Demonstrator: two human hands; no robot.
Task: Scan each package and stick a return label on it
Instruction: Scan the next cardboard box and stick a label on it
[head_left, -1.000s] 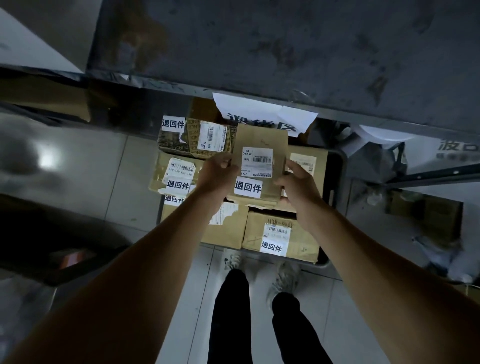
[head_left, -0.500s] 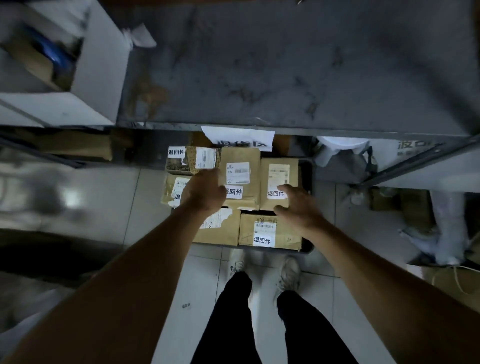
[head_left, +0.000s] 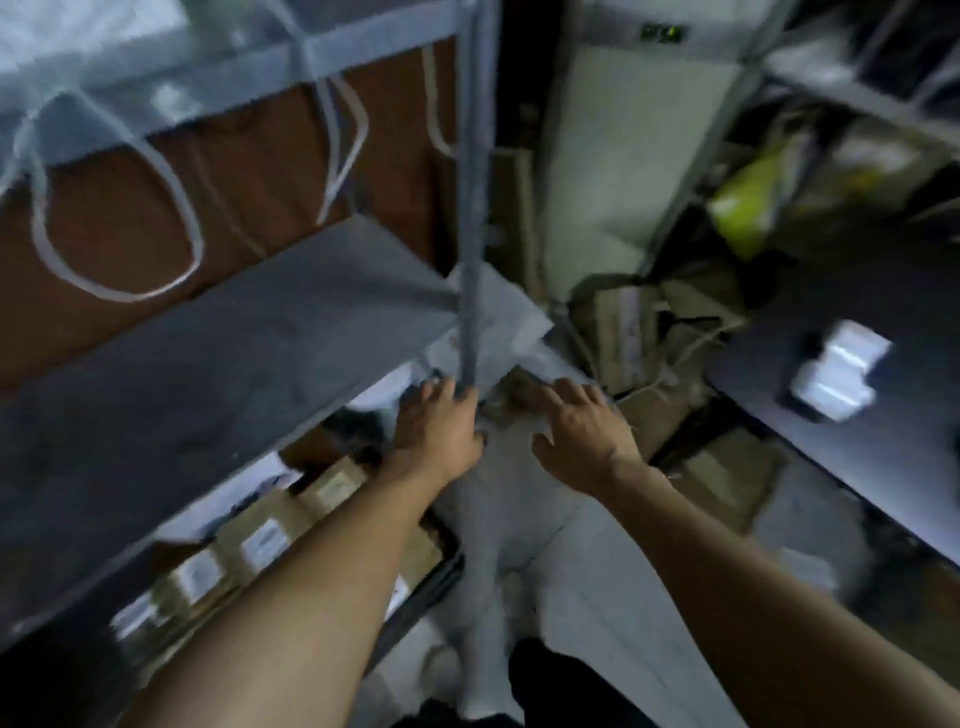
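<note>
- Head view, super blurry, so take this loosely. Both hands are out in front and neither is holding anything: left hand (head_left: 436, 428) has loose, relaxed fingers with the tips right at the shelf post (head_left: 470, 208), whether touching or just beside it I can't tell. Right hand (head_left: 582, 434) is spread wide, palm down.
- The labelled boxes (head_left: 270, 535) sit low and to the left of the left hand, under the grey shelf (head_left: 218, 332), packed together in a dark tray (head_left: 436, 577). White labels show on the tops, too smeared to read.
- Ahead of the right hand there's a messy heap of more cartons (head_left: 628, 322) on the floor, well past the fingertips. Off to its right, a white gadget (head_left: 836, 374) on a dark counter. Might be the scanner or label printer, can't say.
- My guess on the step: between packages, nothing in hand, going for the next one.
- Next move needs a pick from that heap, or grabbing the scanner first. Watch the post, it's right in the left hand's way.
</note>
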